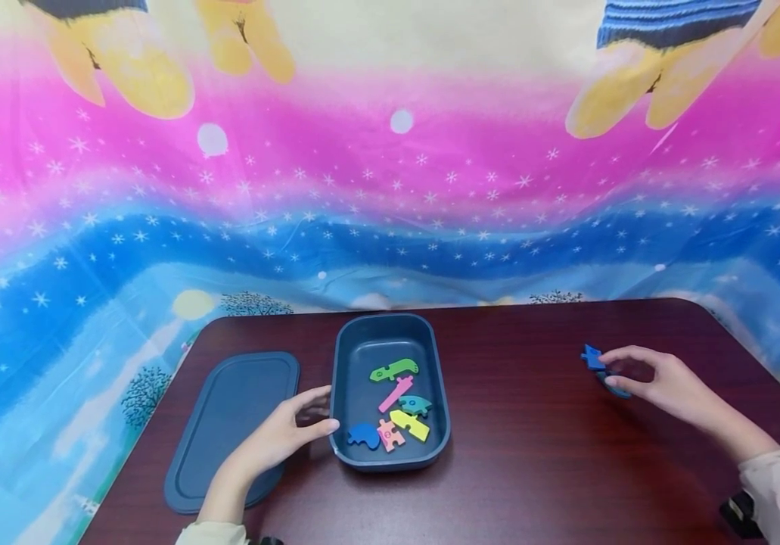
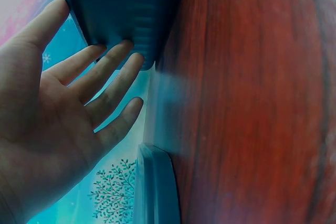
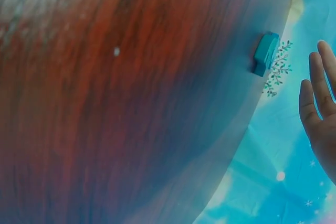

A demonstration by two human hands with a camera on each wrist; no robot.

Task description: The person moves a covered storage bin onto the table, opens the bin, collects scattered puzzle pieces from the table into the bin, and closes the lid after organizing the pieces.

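The left hand (image 1: 281,435) has its fingers extended, the thumb at the near rim of the box (image 1: 390,327) and fingertips against its side. The right hand (image 1: 665,382) has its fingers spread and loosely bent around, apparently without gripping, a blue puzzle piece (image 1: 592,357) and a darker teal piece (image 1: 616,387) on the tabletop (image 1: 532,454). Inside the box, just right of the left hand, lie six loose pieces (image 1: 409,425); the lid (image 1: 226,431) is off, flat beside and beneath the left forearm. Filling appears well advanced; the pieces by the right hand and, probably, lid fitting remain. A broad stretch of tabletop between the hands allows lateral travel; the box's raised rim requires lifting over.
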